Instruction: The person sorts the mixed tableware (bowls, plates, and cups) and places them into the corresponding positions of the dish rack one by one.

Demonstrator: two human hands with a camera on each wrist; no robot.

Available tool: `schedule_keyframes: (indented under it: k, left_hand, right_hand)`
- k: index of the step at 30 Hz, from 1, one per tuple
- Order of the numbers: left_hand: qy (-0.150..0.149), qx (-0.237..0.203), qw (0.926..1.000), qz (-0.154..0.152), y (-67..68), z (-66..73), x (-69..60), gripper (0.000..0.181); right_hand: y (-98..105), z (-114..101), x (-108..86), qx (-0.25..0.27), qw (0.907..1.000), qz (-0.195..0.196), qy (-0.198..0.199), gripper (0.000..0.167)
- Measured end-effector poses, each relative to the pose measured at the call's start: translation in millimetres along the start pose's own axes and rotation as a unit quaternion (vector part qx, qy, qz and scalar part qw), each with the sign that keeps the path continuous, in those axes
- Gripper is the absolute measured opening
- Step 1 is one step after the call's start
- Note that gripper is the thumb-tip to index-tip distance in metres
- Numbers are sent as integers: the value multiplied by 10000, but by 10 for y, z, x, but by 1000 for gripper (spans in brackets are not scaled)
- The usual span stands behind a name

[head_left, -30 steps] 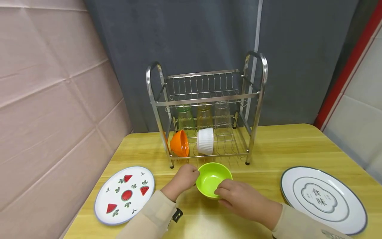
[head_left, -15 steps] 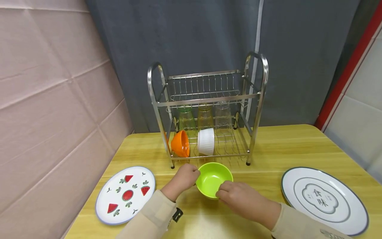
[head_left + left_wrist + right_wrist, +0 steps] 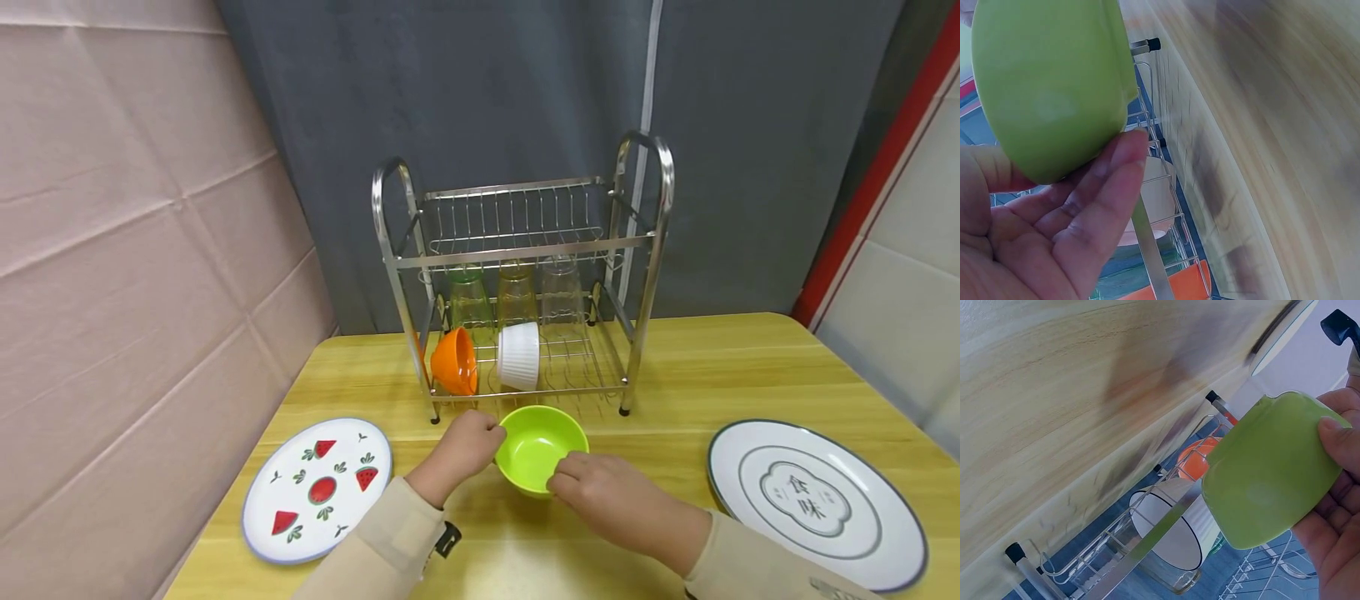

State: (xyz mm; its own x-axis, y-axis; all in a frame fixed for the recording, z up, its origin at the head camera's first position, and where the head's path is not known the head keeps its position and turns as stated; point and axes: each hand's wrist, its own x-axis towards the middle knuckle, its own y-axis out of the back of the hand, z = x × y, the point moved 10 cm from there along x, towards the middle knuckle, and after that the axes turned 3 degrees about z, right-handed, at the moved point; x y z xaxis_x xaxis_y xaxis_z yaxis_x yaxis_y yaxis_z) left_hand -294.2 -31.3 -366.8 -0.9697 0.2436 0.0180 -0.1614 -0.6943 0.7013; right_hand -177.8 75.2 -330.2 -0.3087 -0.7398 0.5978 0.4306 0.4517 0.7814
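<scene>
A lime-green bowl point(image 3: 538, 442) is held between both hands in front of the dish rack, its opening facing up. The left hand point(image 3: 467, 448) pinches its left side; in the left wrist view the thumb and fingers point(image 3: 1100, 206) grip the edge. On the right side the right hand point(image 3: 611, 498) grips the bowl, the thumb pressed to its outer wall in the right wrist view. Both wrist views show a gap between the bowl and the tabletop. An orange bowl point(image 3: 453, 363) and a white ribbed bowl point(image 3: 519, 358) stand on edge in the rack's lower tier.
The two-tier metal dish rack point(image 3: 525, 250) stands behind the hands, with several slots on top. Green, yellow and clear glasses point(image 3: 561, 292) sit in its lower back row. A watermelon-patterned plate point(image 3: 348, 521) lies left, a white plate with dark characters point(image 3: 757, 508) right.
The right fingers have settled closer on the bowl's rim since a second ago. The bowl has shifted very slightly to the right; the left hand stays on it.
</scene>
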Motion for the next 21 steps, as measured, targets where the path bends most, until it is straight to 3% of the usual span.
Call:
schedule_keyframes:
  k: [21]
  left_hand:
    - [-146, -195, 9997, 25, 19, 65, 9, 40]
  right_hand:
    - [83, 20, -12, -53, 9989, 468, 46, 21]
